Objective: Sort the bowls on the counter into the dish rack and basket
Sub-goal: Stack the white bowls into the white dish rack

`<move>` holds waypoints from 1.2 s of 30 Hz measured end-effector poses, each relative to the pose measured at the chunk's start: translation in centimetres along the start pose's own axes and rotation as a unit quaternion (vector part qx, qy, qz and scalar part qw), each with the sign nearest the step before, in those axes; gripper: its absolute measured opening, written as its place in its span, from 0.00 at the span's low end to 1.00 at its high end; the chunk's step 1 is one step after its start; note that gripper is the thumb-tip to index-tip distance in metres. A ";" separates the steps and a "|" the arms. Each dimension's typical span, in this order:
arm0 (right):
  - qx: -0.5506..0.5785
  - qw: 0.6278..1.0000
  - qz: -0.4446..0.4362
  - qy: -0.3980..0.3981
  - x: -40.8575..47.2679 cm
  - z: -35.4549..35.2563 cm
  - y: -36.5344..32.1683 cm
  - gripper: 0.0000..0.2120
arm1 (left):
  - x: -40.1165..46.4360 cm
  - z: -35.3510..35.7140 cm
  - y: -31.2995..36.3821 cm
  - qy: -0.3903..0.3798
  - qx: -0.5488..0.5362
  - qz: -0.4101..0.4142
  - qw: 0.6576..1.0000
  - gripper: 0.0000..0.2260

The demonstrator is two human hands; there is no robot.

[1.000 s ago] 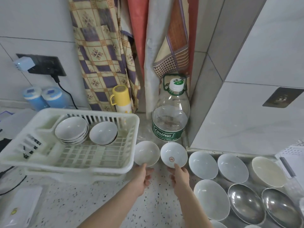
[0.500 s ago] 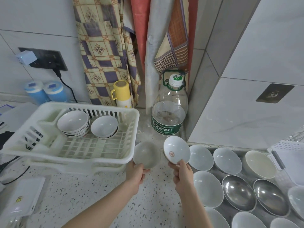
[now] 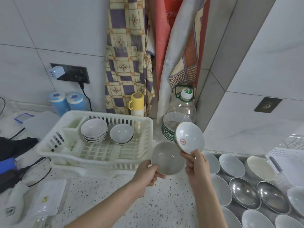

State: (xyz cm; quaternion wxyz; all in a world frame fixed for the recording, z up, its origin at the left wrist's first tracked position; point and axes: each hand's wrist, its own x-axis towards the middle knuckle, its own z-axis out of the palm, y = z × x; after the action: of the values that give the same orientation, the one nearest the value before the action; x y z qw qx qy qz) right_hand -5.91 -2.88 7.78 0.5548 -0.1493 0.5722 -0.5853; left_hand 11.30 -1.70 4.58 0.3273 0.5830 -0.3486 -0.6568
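Fingers of the left hand curl around the rim of a plain white bowl, held above the speckled counter just beside the white dish rack. Beside it, the right hand pinches a red-stamped bowl, tilted upright before the water bottle.

You have a speckled stone-look tabletop, smooth and matt. The dish rack at centre left is white slotted plastic. The small bowl with the red mark looks like glossy glazed ceramic. At lower right, two steel bowls shine like mirrors. The water bottle is clear plastic; the patterned hanging above is cloth.
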 end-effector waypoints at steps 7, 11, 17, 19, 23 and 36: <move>-0.015 0.999 -0.021 -0.027 -2.2 5.3 -0.1 0.04 | -0.7 -7.1 2.9 0.037 -0.040 0.037 0.998 0.11; -0.026 0.999 -0.006 -0.024 -2.5 8.5 1.3 0.04 | -0.3 -11.4 3.1 0.082 -0.074 0.033 0.993 0.09; -0.043 0.999 0.015 -0.023 -2.1 13.2 4.6 0.07 | 0.8 -17.6 2.9 0.144 -0.124 0.025 0.982 0.09; -0.062 0.998 0.008 -0.020 -1.6 14.5 5.6 0.09 | 1.3 -19.4 2.9 0.156 -0.139 0.027 0.978 0.08; -0.136 0.989 -0.066 0.007 -1.0 16.9 8.1 0.10 | 2.4 -22.1 3.1 0.162 -0.154 0.039 0.974 0.08; -0.250 0.955 -0.155 0.034 1.6 21.3 12.1 0.09 | 6.8 -27.0 5.4 0.116 -0.091 0.107 0.983 0.10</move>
State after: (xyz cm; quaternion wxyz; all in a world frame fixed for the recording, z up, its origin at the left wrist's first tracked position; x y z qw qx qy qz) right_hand 16.60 -11.71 3.31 0.3828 -0.3498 0.6885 -0.5070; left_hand 37.52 -12.39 3.39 0.4859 0.5822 -0.3070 -0.5750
